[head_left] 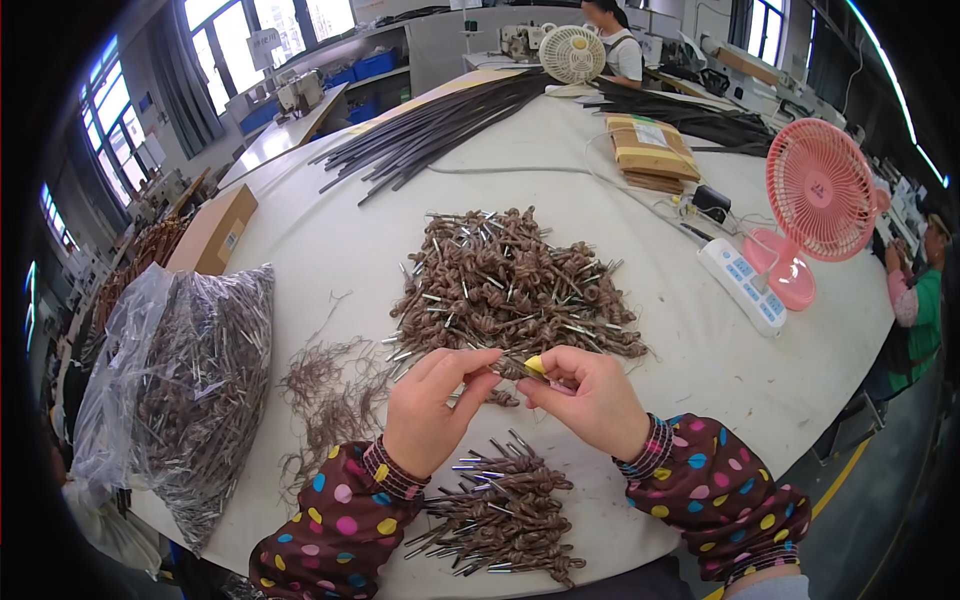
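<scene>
While my left hand (432, 408) pinches a slim brown cord (510, 367), thumb and finger nearly together, my curled right hand (597, 402) grips it beside a yellow piece (536, 364); its long axis runs crosswise between them, a knotted, metal-tipped pile (510, 285) just beyond.

Around my two hands (437, 410) above one white table (760, 400), I count two heaps of brown knotted cords (510, 285), two bundles of dark strips (440, 128), two fans (818, 190), one stuffed clear bag (195, 380) and one power strip (740, 285).
</scene>
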Motion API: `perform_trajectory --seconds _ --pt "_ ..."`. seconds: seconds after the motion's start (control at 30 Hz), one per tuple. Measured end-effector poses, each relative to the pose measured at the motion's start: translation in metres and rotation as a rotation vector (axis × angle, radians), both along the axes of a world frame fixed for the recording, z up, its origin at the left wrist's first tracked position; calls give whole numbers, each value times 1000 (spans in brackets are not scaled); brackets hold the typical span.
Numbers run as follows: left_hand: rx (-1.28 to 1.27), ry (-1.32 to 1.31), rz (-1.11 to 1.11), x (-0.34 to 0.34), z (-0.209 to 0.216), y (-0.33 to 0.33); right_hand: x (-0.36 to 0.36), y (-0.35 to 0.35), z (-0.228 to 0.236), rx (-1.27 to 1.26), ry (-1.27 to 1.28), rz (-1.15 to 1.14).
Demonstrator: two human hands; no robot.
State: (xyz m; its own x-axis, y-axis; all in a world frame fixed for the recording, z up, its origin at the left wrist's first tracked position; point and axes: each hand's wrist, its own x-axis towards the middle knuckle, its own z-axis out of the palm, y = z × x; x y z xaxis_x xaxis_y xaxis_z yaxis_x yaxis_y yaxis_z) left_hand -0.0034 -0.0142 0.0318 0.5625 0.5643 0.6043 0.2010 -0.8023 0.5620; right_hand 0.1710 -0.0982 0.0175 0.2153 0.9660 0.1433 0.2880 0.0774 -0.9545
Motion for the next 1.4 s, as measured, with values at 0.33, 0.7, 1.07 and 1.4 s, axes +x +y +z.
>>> perform_trajectory --seconds 0.33,0.7,1.07,1.4 --pt "-280 79 -7 -1 2 -1 4 -6 -2 366 -720 -171" --pt "-189 189 38 -3 6 -2 5 -8 -2 402 -842 -183" --pt "-193 60 -49 5 -1 -12 4 -6 -3 264 -580 -223" --pt "276 89 -2 7 -19 2 2 -5 -8 282 -651 -222"
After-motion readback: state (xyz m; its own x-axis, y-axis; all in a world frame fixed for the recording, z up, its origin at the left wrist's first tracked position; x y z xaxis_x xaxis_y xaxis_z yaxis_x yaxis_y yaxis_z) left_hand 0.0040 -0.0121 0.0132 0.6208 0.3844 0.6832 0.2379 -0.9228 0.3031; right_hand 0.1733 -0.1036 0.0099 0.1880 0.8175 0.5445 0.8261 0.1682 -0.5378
